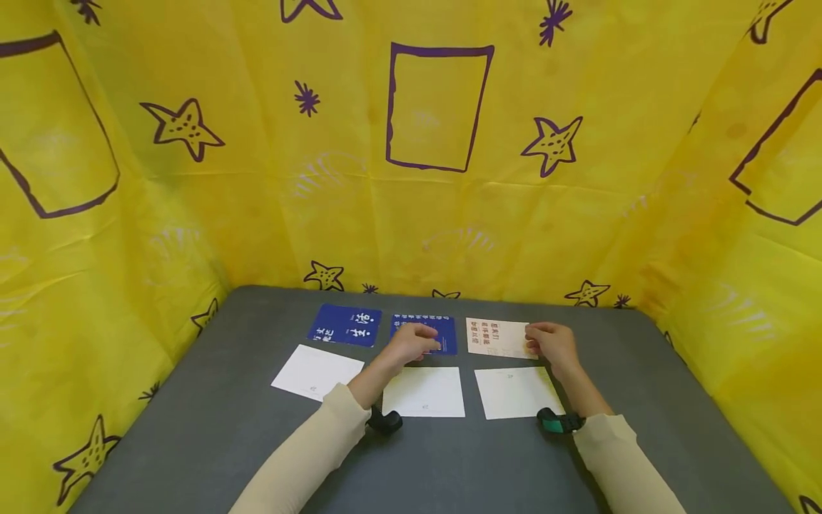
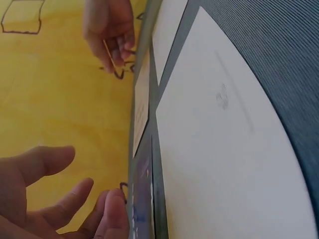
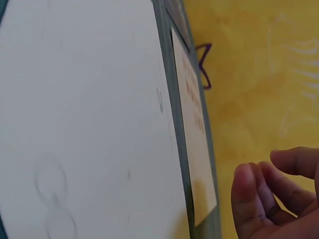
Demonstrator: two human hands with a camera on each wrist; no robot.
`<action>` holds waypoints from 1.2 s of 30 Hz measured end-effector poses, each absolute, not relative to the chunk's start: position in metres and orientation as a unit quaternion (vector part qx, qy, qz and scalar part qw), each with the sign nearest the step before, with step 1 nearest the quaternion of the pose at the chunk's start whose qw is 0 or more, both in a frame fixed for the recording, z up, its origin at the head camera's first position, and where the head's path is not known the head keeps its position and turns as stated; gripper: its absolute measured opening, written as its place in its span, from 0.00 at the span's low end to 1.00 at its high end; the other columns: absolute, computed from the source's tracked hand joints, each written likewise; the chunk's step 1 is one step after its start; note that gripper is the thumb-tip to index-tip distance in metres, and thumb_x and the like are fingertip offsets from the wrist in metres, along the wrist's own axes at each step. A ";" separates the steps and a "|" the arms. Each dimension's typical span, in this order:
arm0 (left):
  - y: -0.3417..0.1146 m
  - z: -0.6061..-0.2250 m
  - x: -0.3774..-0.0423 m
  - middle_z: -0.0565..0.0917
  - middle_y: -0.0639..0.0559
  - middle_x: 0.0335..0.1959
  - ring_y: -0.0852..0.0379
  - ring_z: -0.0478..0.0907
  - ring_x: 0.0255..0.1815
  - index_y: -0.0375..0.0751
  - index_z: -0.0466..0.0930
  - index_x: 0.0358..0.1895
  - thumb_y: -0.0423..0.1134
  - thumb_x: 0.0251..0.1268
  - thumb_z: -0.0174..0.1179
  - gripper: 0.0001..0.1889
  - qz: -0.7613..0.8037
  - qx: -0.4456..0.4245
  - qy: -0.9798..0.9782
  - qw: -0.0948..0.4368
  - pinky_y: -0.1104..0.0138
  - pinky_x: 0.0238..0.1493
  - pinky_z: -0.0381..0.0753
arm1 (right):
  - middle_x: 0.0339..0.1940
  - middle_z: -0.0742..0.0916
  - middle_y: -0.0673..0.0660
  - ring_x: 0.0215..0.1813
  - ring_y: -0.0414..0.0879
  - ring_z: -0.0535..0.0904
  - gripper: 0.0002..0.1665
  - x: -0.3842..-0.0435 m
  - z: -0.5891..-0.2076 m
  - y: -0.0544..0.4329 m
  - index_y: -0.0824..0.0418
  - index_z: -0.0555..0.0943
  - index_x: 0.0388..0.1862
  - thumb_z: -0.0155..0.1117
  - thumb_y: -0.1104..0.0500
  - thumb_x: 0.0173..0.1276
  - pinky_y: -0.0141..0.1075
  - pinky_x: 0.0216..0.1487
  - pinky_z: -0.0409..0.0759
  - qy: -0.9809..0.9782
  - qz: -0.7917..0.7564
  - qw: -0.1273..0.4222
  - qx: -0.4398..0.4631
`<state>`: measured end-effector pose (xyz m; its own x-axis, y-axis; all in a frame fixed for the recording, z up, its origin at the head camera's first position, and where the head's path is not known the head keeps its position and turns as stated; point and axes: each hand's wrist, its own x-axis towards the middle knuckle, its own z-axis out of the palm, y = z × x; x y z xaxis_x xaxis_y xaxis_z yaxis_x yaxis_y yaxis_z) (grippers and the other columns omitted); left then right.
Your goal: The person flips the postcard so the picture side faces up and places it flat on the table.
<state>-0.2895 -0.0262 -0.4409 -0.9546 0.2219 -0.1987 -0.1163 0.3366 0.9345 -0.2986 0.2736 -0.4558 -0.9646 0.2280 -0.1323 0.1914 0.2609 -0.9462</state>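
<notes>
My left hand (image 1: 408, 345) hovers over the middle blue card (image 1: 449, 333) and covers part of its print. In the left wrist view, the thumb and loosely bent fingers stand apart, with nothing between them. At the right end of a cream card (image 1: 496, 338) with reddish characters is my right hand (image 1: 555, 345). The right wrist view has its fingers relaxed beside the card, thumb spaced off and nothing held. Another blue card (image 1: 344, 325) with white characters lies at the row's left end.
Nearer to me, a left white card (image 1: 317, 371) lies at a slant, beside a middle white card (image 1: 425, 394) and a right white card (image 1: 516, 392). All lie on a dark grey table (image 1: 449, 464). A yellow patterned cloth (image 1: 359, 214) walls the back and sides.
</notes>
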 end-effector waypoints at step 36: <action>-0.167 -0.442 -0.267 0.79 0.31 0.55 0.37 0.76 0.56 0.28 0.75 0.57 0.41 0.62 0.63 0.24 0.382 -0.010 0.921 0.081 0.49 0.56 0.77 | 0.44 0.86 0.72 0.32 0.47 0.85 0.19 -0.273 -0.450 0.083 0.77 0.80 0.50 0.64 0.63 0.65 0.39 0.37 0.87 -0.725 0.647 -0.233 0.033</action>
